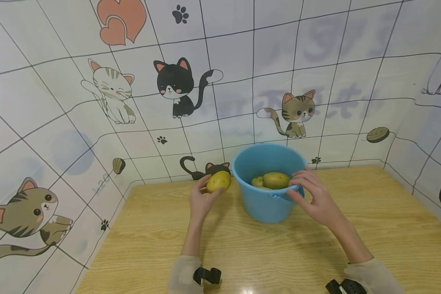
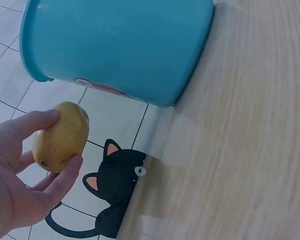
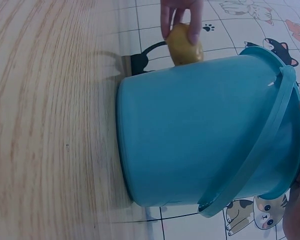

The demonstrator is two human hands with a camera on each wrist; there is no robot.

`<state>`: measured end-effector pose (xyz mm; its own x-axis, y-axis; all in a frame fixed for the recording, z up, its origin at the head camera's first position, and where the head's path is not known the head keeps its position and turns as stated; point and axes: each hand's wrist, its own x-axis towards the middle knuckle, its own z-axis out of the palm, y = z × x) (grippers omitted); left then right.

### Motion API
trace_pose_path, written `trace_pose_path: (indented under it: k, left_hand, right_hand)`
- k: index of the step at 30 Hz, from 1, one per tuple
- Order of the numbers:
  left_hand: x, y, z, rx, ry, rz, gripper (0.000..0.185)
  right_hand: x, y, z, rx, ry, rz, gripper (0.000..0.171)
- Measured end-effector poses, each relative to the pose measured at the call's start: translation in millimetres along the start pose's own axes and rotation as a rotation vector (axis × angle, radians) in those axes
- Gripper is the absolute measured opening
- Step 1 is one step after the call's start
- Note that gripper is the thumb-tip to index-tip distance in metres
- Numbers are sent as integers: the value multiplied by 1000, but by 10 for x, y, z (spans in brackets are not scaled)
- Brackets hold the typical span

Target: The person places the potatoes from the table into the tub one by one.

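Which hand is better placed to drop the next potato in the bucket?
Left. The left hand already grips a potato beside the bucket; the right hand rests on its rim.

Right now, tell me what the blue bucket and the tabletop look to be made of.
The blue bucket looks like moulded plastic: smooth, even colour, soft sheen, thin rim and a matching band handle. The tabletop shows pale wood grain with a slight gloss; it could be solid wood or a printed laminate, and the pictures do not settle which.
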<state>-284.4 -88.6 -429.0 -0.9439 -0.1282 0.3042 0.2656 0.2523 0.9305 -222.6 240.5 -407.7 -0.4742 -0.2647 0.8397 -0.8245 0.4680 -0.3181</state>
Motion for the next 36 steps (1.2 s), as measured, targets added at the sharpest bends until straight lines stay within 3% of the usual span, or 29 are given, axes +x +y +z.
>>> trace_pose_path:
  k: [14,20,25,36]
  left_hand:
    - [-13,290,-43,-68,105,122,56]
    - [-55,464,-33,-155,98,145,58]
    - [-109,575,17,-209,87,202,60]
    - [-200,724,129,-216,23,288,58]
  right_hand:
    - [-12,19,-1,-9,-4,12,27]
    - [-17,27,-2,-8,-11,27,24]
    - [-20,28,-1,-15,-9,29,25]
    - [-12,-7,-8,-5,-21,49,11]
